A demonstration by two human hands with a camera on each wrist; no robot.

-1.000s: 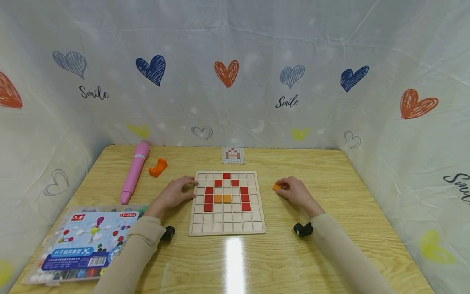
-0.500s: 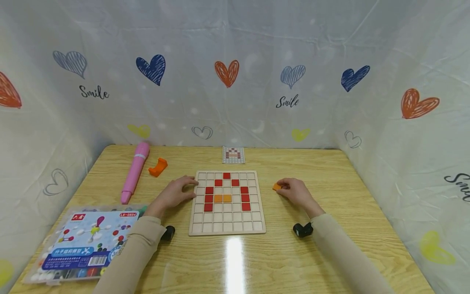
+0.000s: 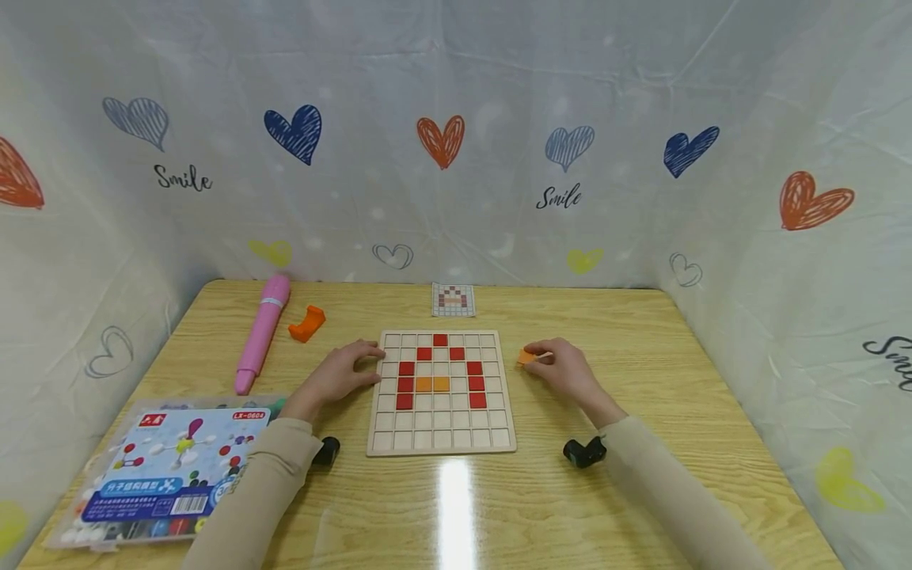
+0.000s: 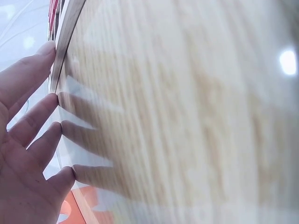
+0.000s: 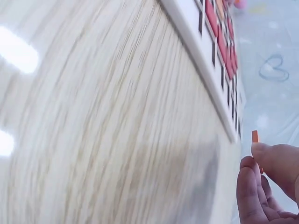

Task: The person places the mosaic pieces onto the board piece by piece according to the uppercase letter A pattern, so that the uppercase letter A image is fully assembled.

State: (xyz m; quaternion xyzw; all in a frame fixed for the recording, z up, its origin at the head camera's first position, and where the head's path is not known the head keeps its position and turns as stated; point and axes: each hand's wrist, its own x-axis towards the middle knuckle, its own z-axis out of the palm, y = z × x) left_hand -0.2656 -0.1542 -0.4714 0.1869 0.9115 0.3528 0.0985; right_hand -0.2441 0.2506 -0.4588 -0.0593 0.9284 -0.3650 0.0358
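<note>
A wooden grid board [image 3: 442,441] lies in the middle of the table, with several red tiles [image 3: 405,385] and two orange tiles [image 3: 432,384] set in its squares. At the board's left edge rests my left hand [image 3: 340,375], its fingers spread and the fingertips at the rim, as the left wrist view also shows. To the right of the board my right hand [image 3: 568,369] pinches an orange tile [image 5: 255,136] between thumb and fingers. In the right wrist view that tile stands edge-on, partly covered by the fingertips.
Behind the board lies a small printed card [image 3: 453,301] with a grid pattern. A pink pen-shaped stick [image 3: 260,336] and an orange curved block [image 3: 307,324] are at the back left. A clear box of molecule-model parts [image 3: 171,467] sits at the front left, partly under the left sleeve.
My right hand, pinching the orange tile, has shifted left toward the board. The left hand and the tiles on the board have stayed in place.
</note>
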